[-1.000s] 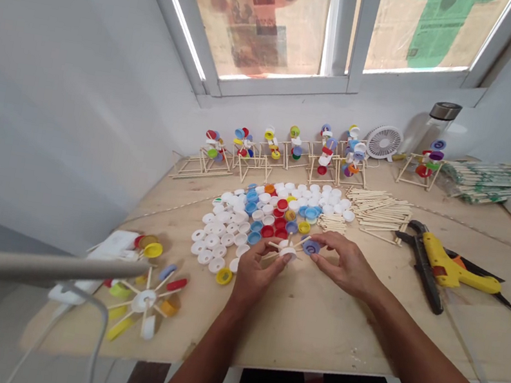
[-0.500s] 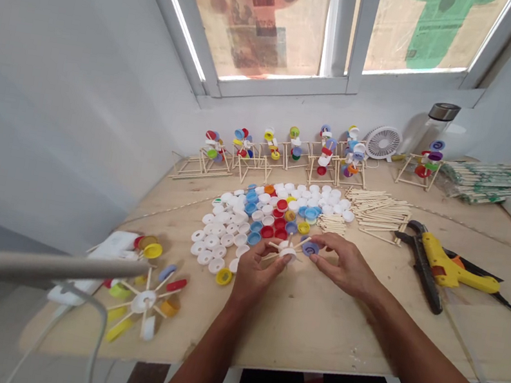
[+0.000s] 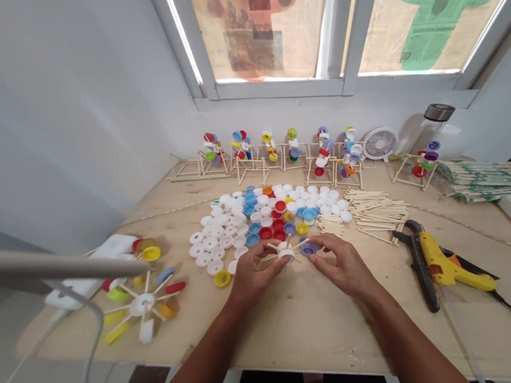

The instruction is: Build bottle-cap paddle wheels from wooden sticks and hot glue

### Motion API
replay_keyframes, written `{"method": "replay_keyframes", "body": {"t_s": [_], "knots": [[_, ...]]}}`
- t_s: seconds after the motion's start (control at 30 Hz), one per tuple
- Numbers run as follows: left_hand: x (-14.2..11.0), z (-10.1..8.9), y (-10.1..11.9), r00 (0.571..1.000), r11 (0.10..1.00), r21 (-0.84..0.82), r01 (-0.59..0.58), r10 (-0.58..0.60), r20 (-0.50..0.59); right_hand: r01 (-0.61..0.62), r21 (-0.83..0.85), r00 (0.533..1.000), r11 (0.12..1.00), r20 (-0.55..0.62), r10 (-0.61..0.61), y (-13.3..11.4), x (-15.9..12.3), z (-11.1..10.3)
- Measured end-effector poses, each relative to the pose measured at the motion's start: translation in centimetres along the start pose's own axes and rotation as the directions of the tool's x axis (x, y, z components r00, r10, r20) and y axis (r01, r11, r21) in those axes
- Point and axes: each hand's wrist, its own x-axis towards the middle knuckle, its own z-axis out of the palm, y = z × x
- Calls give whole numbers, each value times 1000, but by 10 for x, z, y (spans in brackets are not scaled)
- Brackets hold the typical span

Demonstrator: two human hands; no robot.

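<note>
Between the thumb and fingers of my left hand (image 3: 258, 272) is a white bottle cap with sticks (image 3: 287, 256), the short wooden sticks spreading out from its side. My right hand (image 3: 340, 263) pinches a purple bottle cap (image 3: 308, 250) at the tip of one stick; whether cap and stick are joined I cannot tell. Just beyond both hands lies a heap of loose bottle caps (image 3: 226, 240), mostly white, with blue, red and yellow ones among them. A finished-looking wheel of sticks (image 3: 142, 305) with coloured caps on its ends rests at the left.
A yellow glue gun (image 3: 460, 275) lies on its stand at the right. Loose wooden sticks (image 3: 374, 211) are piled behind it. Several stick frames with cap wheels (image 3: 322, 157) line the wall beside a small fan (image 3: 380, 144). A grey bar (image 3: 37, 266) crosses the left front.
The whole view has shifted slightly. Both hands keep their holds, with the purple cap still against the stick.
</note>
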Motion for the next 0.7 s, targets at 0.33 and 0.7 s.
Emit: {"method": "replay_keyframes", "body": {"t_s": [0.33, 0.7], "knots": [[0, 0, 4, 1000, 1000, 10, 11, -11, -12, -12, 11, 1000, 1000, 2, 12, 0, -1, -1], [-2, 1, 12, 998, 995, 103, 9, -16, 62, 49, 57, 999, 997, 3, -49, -6, -2, -6]]}}
